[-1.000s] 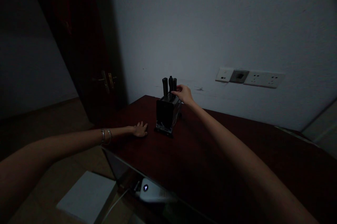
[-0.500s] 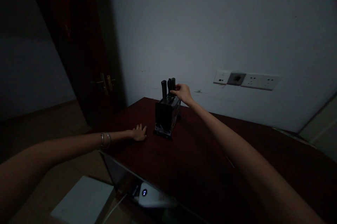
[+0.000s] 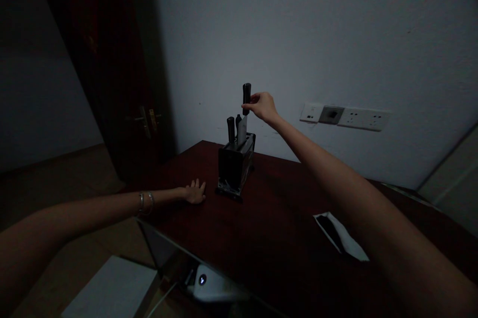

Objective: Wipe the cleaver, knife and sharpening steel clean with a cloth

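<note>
A black knife block [image 3: 230, 168] stands on the dark red tabletop [image 3: 261, 228], near the wall. My right hand [image 3: 262, 106] pinches the black handle of a knife [image 3: 242, 130] above the block. Part of its wide pale blade shows over the top; the lower end is still hidden inside the slot. Two more black handles rise beside it, a nearer handle [image 3: 231, 129] and a smaller one [image 3: 238, 121] behind. To the left of the block, my left hand [image 3: 194, 192] lies flat on the tabletop with fingers spread, holding nothing.
A white and black packet [image 3: 341, 238] lies on the table under my right forearm. Wall sockets [image 3: 345, 116] are at the right, a dark door with a metal handle [image 3: 144, 119] at the left. Below the table edge sit a white device [image 3: 220, 285] and a white box [image 3: 112, 288].
My right hand has risen with the knife, so its blade now shows above the block. The packet has come into view under my forearm. My left hand stays flat on the table.
</note>
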A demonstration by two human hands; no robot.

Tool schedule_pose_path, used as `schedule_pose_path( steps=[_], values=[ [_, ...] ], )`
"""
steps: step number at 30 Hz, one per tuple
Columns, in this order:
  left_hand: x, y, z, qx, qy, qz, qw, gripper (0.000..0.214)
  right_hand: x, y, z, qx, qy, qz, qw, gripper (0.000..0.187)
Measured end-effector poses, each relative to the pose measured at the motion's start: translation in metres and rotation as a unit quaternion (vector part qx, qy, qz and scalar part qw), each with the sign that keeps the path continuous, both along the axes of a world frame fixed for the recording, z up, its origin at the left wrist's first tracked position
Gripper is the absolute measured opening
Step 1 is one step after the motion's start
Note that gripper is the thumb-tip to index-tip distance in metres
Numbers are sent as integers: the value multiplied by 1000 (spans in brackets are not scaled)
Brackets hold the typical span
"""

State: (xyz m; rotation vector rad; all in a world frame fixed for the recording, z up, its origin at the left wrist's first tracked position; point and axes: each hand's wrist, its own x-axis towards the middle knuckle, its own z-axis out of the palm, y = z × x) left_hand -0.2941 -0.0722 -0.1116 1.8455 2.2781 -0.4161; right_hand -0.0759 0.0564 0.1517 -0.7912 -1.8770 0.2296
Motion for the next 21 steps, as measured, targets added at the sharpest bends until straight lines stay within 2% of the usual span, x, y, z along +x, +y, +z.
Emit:
schedule_pose_path(
  steps=[9, 14, 18, 21],
  values=[
    [-1, -1, 1, -3, -8, -5, 1000, 71, 11, -2, 59, 40, 41, 30, 998, 26],
    [-2, -2, 3, 0, -17, -10, 1000, 70, 30, 2, 88, 53, 65, 66, 994, 28],
    [-7, 3, 8, 6, -28, -29, 999, 72, 59, -8, 104, 55, 70, 93, 992, 28],
    [-11, 5, 16, 24, -40, -59, 997, 73, 84, -27, 104, 38, 71, 88, 993, 27]
  ],
)
